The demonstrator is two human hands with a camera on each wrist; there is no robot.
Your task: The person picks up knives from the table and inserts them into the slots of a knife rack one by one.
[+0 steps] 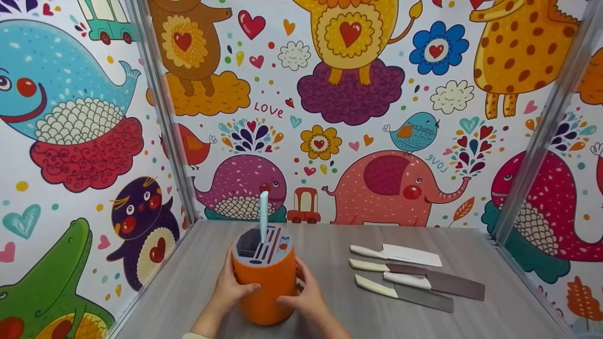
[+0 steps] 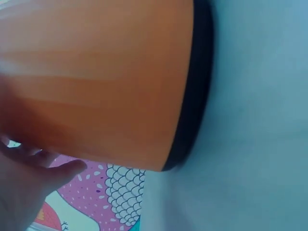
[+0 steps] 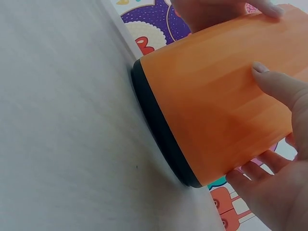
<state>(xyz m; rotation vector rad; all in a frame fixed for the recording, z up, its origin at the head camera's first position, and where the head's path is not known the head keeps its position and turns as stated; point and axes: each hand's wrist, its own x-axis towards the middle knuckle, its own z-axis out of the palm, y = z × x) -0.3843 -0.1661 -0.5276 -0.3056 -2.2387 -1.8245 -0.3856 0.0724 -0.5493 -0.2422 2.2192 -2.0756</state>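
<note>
An orange knife block [image 1: 264, 296] with a grey slotted top stands at the front of the table. A light blue handle [image 1: 264, 212] sticks up from one of its slots; what lies below it is hidden. My left hand [image 1: 231, 287] grips the block's left side, thumb across the front. On the other side my right hand [image 1: 308, 294] holds it the same way. In the right wrist view, the right hand's thumb [image 3: 279, 86] lies along the orange wall, and the block's black base [image 3: 161, 127] meets the tabletop. The left wrist view shows the orange wall [image 2: 110, 96] close up.
Several knives lie to the right on the grey wood-look table [image 1: 325, 254]: a white-handled cleaver [image 1: 414, 255] at the back, a cream-handled knife [image 1: 426, 300] nearest me, and others overlapping between. Cartoon-printed walls [image 1: 268, 136] with metal corner posts [image 1: 165, 103] enclose the table.
</note>
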